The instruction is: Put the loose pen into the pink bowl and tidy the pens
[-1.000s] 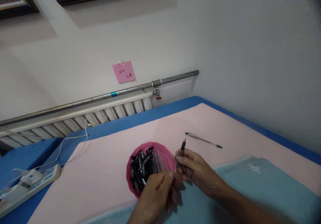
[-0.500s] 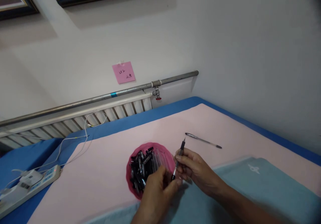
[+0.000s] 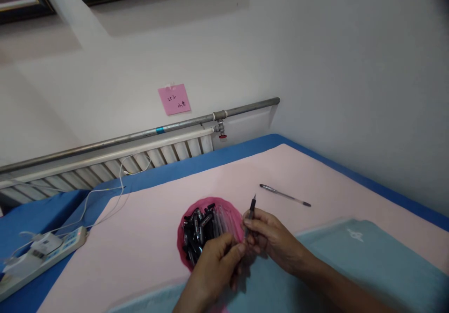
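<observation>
My right hand grips a thin pen with its black tip end pointing up and away. My left hand pinches the lower end of that same pen, fingers closed around it. Both hands hover over the near right edge of a pink bowl filled with several black pen caps and clear pen barrels. A complete pen lies apart on the pink cloth, to the right and farther away.
A light teal towel covers the near right of the table. A white power strip with cables sits at the left on the blue cover. A radiator and pipe run along the wall with a pink note.
My left hand has shifted slightly and closed again on the lower end of the pen. The pen now stands a little more upright in my right hand.
</observation>
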Available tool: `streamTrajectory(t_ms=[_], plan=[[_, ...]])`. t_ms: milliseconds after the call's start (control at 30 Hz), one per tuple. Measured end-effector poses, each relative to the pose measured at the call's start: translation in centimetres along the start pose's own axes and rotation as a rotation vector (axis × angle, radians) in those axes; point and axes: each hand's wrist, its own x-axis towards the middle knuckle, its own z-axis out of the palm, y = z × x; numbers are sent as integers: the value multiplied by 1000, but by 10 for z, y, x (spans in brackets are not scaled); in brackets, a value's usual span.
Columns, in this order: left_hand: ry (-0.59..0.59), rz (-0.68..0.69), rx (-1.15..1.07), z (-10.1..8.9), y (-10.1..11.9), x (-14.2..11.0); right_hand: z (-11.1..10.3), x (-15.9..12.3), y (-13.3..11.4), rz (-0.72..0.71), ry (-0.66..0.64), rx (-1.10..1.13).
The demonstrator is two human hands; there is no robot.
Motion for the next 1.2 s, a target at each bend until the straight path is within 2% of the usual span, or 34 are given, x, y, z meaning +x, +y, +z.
streamTrajectory(t_ms=[67,133,167,333,400,467,533,633,767,900,1033,1200], plan=[[-91,-56,-123,-5,-1,0,-2,1,-1,-7,23,-21],[-80,-76,-182,-11,-1,1,-5,3,-2,-17,39,-69],[-9,-63,-163,-15,-2,2,-6,4,-2,-20,39,-108],[543,84,201,-38,-3,6,-2,9,4,-51,14,-393],[675,116,356,-43,-4,9,1,12,5,-91,23,-510],[753,144,486,-45,-6,13,3,13,5,-147,38,-623],[759,143,622,-45,-8,18,2,13,4,-205,61,-733],[690,82,855,-44,-13,24,-8,14,-1,-270,141,-899],[634,9,1026,-44,-14,25,-45,22,-13,-298,397,-1171],[634,-43,1117,-42,-11,24,-86,33,-23,-174,558,-1434],[628,-54,1136,-39,-10,24,-102,36,-23,-14,565,-1597],[641,-31,1067,-41,-12,24,-93,30,-23,25,538,-1656]])
